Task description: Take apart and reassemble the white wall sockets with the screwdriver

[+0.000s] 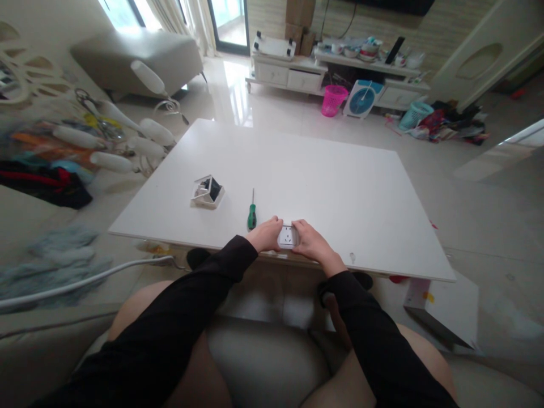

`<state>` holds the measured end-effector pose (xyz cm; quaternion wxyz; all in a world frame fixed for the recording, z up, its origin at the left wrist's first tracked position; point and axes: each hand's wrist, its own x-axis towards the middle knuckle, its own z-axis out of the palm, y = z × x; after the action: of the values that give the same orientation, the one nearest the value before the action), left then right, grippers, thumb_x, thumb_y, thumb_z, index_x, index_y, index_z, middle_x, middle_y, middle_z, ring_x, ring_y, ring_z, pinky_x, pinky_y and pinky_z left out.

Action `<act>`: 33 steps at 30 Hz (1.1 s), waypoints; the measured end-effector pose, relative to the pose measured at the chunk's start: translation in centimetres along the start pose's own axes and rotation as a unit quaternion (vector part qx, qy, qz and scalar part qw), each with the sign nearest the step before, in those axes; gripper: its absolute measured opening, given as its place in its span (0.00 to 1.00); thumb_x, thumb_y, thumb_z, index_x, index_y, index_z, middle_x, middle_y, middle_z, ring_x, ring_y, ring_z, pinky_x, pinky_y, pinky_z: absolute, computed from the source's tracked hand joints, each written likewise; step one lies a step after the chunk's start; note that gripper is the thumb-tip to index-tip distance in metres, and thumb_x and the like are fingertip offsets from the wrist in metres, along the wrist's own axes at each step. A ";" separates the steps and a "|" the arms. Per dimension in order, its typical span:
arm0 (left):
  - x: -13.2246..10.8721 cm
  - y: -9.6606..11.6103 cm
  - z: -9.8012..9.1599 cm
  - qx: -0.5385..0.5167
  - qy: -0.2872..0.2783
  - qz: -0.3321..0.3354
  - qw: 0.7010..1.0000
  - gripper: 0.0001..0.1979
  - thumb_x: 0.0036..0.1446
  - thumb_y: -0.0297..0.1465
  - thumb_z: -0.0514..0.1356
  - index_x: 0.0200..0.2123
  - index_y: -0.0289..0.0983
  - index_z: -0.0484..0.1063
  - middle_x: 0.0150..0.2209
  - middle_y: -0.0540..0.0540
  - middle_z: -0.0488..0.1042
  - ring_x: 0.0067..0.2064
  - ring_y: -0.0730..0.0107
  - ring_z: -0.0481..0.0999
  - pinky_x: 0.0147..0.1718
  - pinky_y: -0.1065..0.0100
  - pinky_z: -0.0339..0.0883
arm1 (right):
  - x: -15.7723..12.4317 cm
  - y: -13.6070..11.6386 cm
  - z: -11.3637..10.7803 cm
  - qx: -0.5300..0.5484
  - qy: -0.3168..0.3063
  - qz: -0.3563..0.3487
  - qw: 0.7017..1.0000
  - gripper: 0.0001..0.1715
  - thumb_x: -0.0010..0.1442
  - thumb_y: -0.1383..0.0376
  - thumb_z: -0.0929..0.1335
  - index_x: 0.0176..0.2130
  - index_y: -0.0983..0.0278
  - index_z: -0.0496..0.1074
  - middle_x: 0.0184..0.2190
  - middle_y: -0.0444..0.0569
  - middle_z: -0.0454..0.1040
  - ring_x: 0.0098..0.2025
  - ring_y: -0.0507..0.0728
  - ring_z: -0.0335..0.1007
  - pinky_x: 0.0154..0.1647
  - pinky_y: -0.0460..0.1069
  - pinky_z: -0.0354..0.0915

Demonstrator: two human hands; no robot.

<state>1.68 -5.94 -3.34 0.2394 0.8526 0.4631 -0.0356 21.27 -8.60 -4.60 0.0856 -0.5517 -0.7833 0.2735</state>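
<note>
A white wall socket (288,236) with several dark slots faces up at the near edge of the white table. My left hand (267,233) grips its left side, and my right hand (309,239) grips its right side, fingers and thumbs at the edges. Left of my hands lies a screwdriver (252,215) with a green handle, its shaft pointing away from me. Farther left, a white square frame with a dark part (208,191) rests on the table, a white flap tilted up on it. The underside of the socket is hidden.
The white table (323,175) spreads out in front of me. A floor lamp (147,133) with several white shades stands by its left edge. Beyond are a pink basket (334,101), a blue fan (362,98) and a low TV cabinet (276,73).
</note>
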 end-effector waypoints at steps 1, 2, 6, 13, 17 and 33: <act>-0.1 0.1 -0.1 0.001 -0.001 -0.001 1.000 0.31 0.47 0.30 0.74 0.52 0.33 0.65 0.54 0.34 0.70 0.55 0.49 0.77 0.54 0.59 0.70 | 0.0 -0.1 -0.1 -0.001 0.001 -0.006 1.000 0.40 0.48 0.73 0.76 0.59 0.65 0.66 0.57 0.57 0.69 0.59 0.63 0.69 0.62 0.56 0.66; -0.1 0.2 -0.1 0.002 -0.004 -0.003 1.000 0.31 0.47 0.29 0.73 0.52 0.33 0.64 0.54 0.34 0.70 0.55 0.48 0.76 0.54 0.58 0.70 | 0.1 -0.1 -0.2 -0.002 0.001 -0.010 1.000 0.40 0.48 0.73 0.76 0.58 0.65 0.66 0.57 0.57 0.69 0.59 0.63 0.69 0.62 0.56 0.66; -0.3 0.4 -0.4 0.003 -0.013 -0.009 1.000 0.32 0.48 0.29 0.73 0.54 0.32 0.64 0.55 0.32 0.70 0.54 0.48 0.77 0.53 0.59 0.71 | 0.1 0.0 -0.1 0.004 -0.001 0.003 1.000 0.41 0.48 0.72 0.77 0.59 0.65 0.65 0.57 0.56 0.68 0.59 0.63 0.69 0.62 0.56 0.66; -0.1 0.0 -0.1 0.008 -0.005 -0.001 1.000 0.31 0.48 0.32 0.74 0.52 0.34 0.65 0.54 0.36 0.71 0.53 0.52 0.79 0.53 0.61 0.71 | 0.1 0.5 0.4 0.023 0.006 0.023 0.999 0.44 0.47 0.72 0.79 0.60 0.64 0.65 0.58 0.56 0.67 0.59 0.62 0.69 0.63 0.56 0.66; 0.0 -0.1 0.1 0.024 0.001 0.000 1.000 0.31 0.49 0.36 0.74 0.53 0.32 0.67 0.53 0.36 0.71 0.51 0.54 0.79 0.51 0.63 0.72 | 0.4 0.6 0.3 0.006 -0.001 0.043 0.999 0.45 0.42 0.69 0.82 0.57 0.65 0.68 0.54 0.54 0.68 0.54 0.62 0.72 0.58 0.55 0.69; 0.0 -0.2 -0.1 0.044 0.013 0.009 0.999 0.35 0.41 0.45 0.77 0.49 0.33 0.71 0.48 0.36 0.76 0.47 0.52 0.80 0.47 0.62 0.71 | 0.2 1.0 -0.2 0.002 0.022 0.007 1.000 0.46 0.36 0.63 0.85 0.53 0.64 0.74 0.50 0.52 0.74 0.49 0.61 0.73 0.52 0.54 0.69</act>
<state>1.49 -5.79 -3.31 0.1958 0.8670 0.4562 -0.0428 22.11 -8.12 -5.03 0.1019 -0.5631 -0.7765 0.2637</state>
